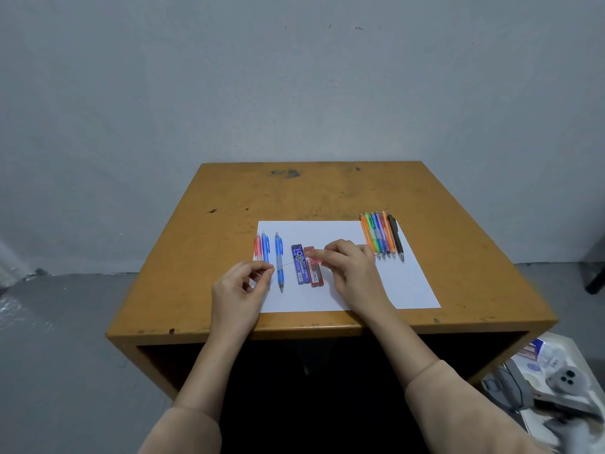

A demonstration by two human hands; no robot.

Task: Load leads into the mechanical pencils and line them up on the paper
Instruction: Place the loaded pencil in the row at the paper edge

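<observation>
1. Pencils: three (265,252) are lying side by side at the left of the paper (327,231); a bundle (381,237) is straddling its right edge.
2. Left hand (240,286) is pinching a thin lead (284,264) between thumb and forefinger, over the third pencil (279,257).
3. Right hand (350,267), fingers curled, is pinching the top of the red case (316,273), beside the blue case (300,265).
4. Progress, as judged: early, with most of the pencils apparently waiting to be loaded and lined up.

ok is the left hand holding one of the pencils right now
No, the left hand pinches only a thin lead, while the nearest blue pencil lies flat on the paper.
</observation>
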